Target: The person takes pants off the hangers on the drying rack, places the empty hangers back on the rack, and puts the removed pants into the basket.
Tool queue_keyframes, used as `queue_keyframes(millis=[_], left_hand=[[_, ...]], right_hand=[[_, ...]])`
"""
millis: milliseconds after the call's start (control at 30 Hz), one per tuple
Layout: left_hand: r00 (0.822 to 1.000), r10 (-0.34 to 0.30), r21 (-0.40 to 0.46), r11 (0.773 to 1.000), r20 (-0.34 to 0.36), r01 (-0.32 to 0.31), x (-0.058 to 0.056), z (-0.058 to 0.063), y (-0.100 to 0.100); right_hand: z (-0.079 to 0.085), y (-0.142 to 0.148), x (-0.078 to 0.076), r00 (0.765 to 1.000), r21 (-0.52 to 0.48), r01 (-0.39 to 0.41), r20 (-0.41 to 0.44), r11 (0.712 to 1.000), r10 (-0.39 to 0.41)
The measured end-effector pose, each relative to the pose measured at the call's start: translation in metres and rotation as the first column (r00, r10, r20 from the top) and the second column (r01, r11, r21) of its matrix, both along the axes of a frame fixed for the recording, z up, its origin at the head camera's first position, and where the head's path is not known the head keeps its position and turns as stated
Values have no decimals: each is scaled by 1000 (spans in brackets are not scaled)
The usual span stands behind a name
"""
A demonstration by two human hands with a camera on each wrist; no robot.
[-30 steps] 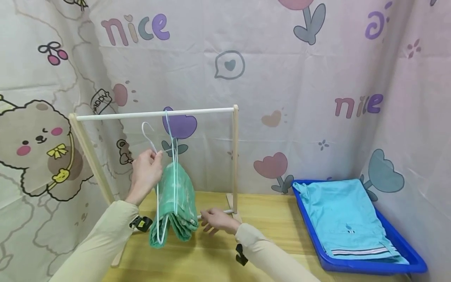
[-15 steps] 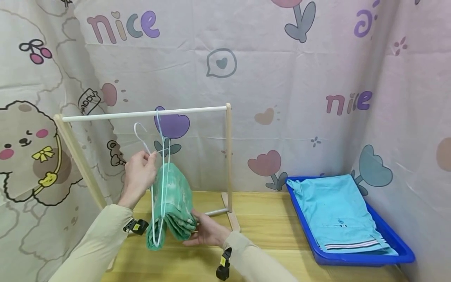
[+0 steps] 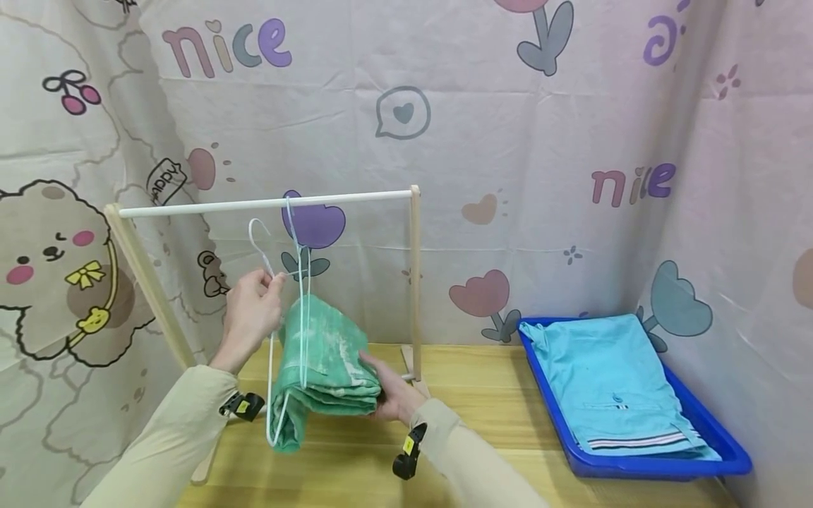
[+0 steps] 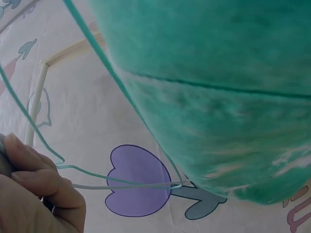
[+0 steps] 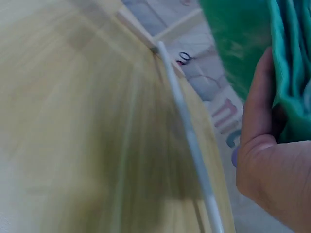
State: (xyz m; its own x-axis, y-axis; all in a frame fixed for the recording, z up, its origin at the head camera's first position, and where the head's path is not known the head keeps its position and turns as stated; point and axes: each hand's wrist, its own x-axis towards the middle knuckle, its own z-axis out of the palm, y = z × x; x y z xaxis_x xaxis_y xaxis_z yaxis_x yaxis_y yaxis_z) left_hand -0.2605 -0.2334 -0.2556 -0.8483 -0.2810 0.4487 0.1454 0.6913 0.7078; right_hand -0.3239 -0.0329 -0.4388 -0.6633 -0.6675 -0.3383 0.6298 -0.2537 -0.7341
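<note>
My left hand [image 3: 250, 314] pinches a white wire hanger [image 3: 262, 257] just below its hook, which stands free under the rack's rod. A folded green cloth garment [image 3: 327, 346] with pale patches drapes over the hanger's lower bar. At its right end, my right hand [image 3: 395, 394] grips the folded layers, thumb on the near top side and the other fingers mostly hidden beneath. A pale blue hanger [image 3: 291, 226] hooks over the rod and overlaps the garment in the head view. In the right wrist view, the thumb [image 5: 260, 99] lies against the green folds.
The rack has a white top rod [image 3: 209, 208], wooden posts [image 3: 416, 282] and a lower bar [image 5: 184, 116] near the wooden table [image 3: 470, 395]. On the right, a blue tray [image 3: 660, 467] holds folded light-blue trousers [image 3: 603, 381]. Printed curtains [image 3: 394, 183] enclose the back and sides.
My right hand has come from beside the garment to grip its right end, and that end has lifted and spread to the right. The left hand keeps its pinch on the white hanger.
</note>
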Motion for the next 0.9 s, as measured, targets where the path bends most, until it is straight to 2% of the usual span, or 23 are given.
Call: queue_keyframes(millis=[200,333,500,600,733,900], left_hand=[[1000,-23,-15,1000,6,23,2,-1,-2],[1000,-14,-51,999,9,15,-1,-4,-2],[1000,18,-94,995,7,-18,-7,-12,-6],[999,37,-107,994,13,-35,-9,-17,-8],[998,56,-105,993,19,-54,-12,-22,-8],[997,55,-74,996,53,-51,-15,-28,-8]], right_hand=[[11,11,-8,1000,4,-23,-15,1000,23],[20,15,-11,994,-1,-28,-109,1000,28],[46,20,-14,956,37,12,-292,999,-1],[63,23,-15,936,22,38,-352,999,-27],[79,25,-14,932,-19,57,-359,998,-60],[88,25,-11,935,-69,57,-346,996,-78]])
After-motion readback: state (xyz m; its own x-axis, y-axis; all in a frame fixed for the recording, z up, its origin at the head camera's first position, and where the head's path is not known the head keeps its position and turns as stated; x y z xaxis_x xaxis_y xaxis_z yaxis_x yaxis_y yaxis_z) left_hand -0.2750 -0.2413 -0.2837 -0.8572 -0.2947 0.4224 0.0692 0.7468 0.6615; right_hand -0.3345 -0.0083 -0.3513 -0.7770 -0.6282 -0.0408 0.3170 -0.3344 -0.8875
